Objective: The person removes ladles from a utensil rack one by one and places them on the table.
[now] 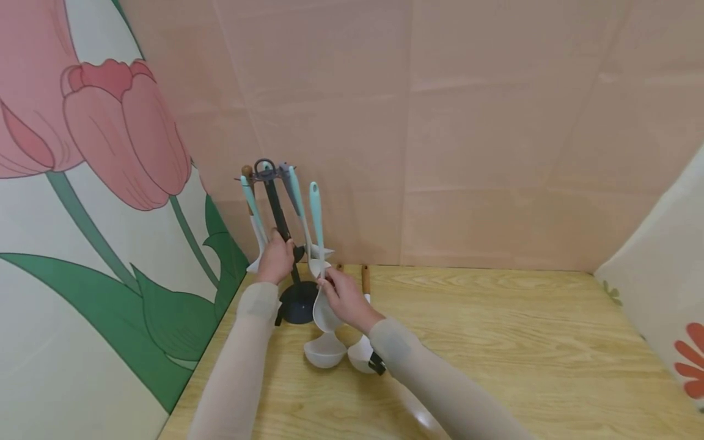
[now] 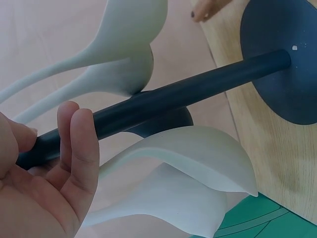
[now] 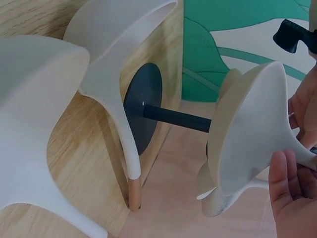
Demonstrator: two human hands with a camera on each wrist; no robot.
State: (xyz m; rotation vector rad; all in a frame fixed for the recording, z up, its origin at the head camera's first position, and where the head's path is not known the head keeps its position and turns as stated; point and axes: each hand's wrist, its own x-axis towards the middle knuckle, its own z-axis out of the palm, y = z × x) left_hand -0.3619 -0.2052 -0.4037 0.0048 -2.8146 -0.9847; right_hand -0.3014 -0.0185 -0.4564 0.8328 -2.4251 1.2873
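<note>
My left hand (image 1: 277, 260) grips the black pole (image 2: 188, 96) of a utensil stand, its fingers curled round it. The stand's round base (image 1: 299, 305) rests on the table at the back left. With my right hand (image 1: 349, 298) I hold a white ladle (image 3: 255, 129) low on its stem, in front of the stand. Its mint handle (image 1: 316, 208) points up and its bowl (image 1: 326, 313) hangs down. Several utensils hang round the stand, among them a mint-handled one (image 1: 250, 198) on the left and another mint-handled one (image 1: 297, 194) on the right.
Two more white ladles lie on the wooden table (image 1: 495, 342), a left ladle (image 1: 324, 353) and a right ladle (image 1: 360, 355) with a wooden handle (image 1: 365, 279). A pinkish sheet (image 1: 467, 153) covers the back wall. A tulip-printed panel (image 1: 121, 134) borders the left side.
</note>
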